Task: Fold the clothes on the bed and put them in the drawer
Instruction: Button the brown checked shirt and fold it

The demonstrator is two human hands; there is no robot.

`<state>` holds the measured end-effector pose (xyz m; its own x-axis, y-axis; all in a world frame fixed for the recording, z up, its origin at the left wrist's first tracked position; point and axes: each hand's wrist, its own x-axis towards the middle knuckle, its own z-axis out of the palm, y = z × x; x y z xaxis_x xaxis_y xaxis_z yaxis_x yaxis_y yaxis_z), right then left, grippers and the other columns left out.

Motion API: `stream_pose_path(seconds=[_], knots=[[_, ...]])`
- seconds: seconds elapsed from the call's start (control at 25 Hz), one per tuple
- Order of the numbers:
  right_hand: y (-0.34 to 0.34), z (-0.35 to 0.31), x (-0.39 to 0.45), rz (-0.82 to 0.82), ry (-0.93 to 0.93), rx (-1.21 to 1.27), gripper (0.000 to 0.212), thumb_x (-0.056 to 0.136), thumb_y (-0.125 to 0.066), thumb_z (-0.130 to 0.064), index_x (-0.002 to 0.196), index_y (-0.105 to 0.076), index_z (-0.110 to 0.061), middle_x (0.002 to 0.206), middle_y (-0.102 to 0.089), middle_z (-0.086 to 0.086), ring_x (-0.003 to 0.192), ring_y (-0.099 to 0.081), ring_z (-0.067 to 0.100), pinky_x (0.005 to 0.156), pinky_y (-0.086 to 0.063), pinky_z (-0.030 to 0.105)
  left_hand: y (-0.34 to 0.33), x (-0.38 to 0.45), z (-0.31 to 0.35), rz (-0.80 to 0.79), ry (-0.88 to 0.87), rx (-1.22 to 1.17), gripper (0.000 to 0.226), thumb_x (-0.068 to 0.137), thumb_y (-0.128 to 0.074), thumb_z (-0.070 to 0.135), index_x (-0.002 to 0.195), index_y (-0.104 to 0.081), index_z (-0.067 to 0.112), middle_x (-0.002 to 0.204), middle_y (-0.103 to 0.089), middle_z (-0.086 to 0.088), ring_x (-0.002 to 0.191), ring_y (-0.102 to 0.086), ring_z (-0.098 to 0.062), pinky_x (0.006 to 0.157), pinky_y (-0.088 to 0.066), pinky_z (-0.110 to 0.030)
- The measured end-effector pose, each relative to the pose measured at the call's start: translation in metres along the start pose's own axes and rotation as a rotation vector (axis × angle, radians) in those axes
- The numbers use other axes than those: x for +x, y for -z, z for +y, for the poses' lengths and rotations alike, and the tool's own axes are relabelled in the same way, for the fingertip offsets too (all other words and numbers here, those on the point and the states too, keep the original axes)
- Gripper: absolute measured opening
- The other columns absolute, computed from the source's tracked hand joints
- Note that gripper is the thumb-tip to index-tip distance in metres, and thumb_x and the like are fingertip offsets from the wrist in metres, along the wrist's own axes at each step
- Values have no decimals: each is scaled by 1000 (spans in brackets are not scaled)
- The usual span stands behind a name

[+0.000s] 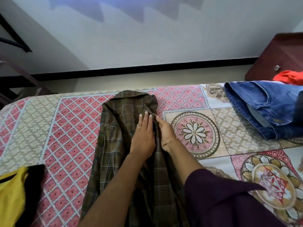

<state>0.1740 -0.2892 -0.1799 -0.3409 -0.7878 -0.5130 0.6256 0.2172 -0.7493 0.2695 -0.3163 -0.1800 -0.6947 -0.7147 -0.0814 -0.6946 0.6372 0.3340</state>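
Brown plaid shirt [121,145] laid lengthwise at the centre of the bed [65,128], collar toward 12 o'clock and just short of the far edge, hem running off the frame at 6 o'clock. Left hand [143,135] flat on the shirt's middle, fingers straight and pressing the cloth down, a ring on one finger. Right hand [165,130] just beside it at 3 o'clock, fingers curled around a raised fold of the shirt's right edge, a thin bracelet [169,142] at the wrist, a dark purple sleeve [221,200] trailing to 5 o'clock.

Open patterned bedspread on both sides of the shirt: a wide pink lattice stretch toward 9 o'clock, a round floral medallion [196,132] toward 3 o'clock. Bare floor strip beyond the far bed edge, then a white wall with a black skirting line.

Blue jeans [265,105] heaped at 2 o'clock on the bed, an orange-red garment [288,77] behind them at the far edge. Yellow garment [11,194] with a black piece [35,174] at 8 o'clock, cut by the frame. Dark red wooden cabinet [278,53] with a round metal knob at 1 o'clock, standing on the floor past the bed; contents hidden.

No readable writing or labels anywhere.
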Motion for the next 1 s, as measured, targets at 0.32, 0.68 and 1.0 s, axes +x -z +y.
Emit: stream_pose_path(seconds=[0.32, 0.68, 1.0], knots=[[8, 17, 29, 125, 250, -383, 51, 86, -52, 9, 134, -40, -7, 141, -44, 8, 131, -41, 16, 104, -37, 23, -36, 27, -10, -135, 6, 219, 70, 98, -28, 33, 147, 19, 16, 154, 27, -1, 142, 24, -23, 115, 12, -44], [22, 70, -87, 444, 213, -685, 49, 82, -68, -37, 117, -55, -6, 116, -57, 9, 109, -55, 23, 94, -45, 31, -20, 18, -18, -181, 43, -162, 71, 91, -58, 34, 148, -23, 10, 157, -13, -11, 145, -9, -27, 116, -10, -39], [21, 95, -166, 307, -147, -1092, 27, 83, -61, -25, 100, -64, -3, 103, -65, 16, 99, -60, 31, 78, -45, 29, -11, -129, 11, 218, 299, -41, 29, 88, -58, 18, 112, -60, 1, 111, -55, -19, 107, -48, -36, 84, -43, -43]])
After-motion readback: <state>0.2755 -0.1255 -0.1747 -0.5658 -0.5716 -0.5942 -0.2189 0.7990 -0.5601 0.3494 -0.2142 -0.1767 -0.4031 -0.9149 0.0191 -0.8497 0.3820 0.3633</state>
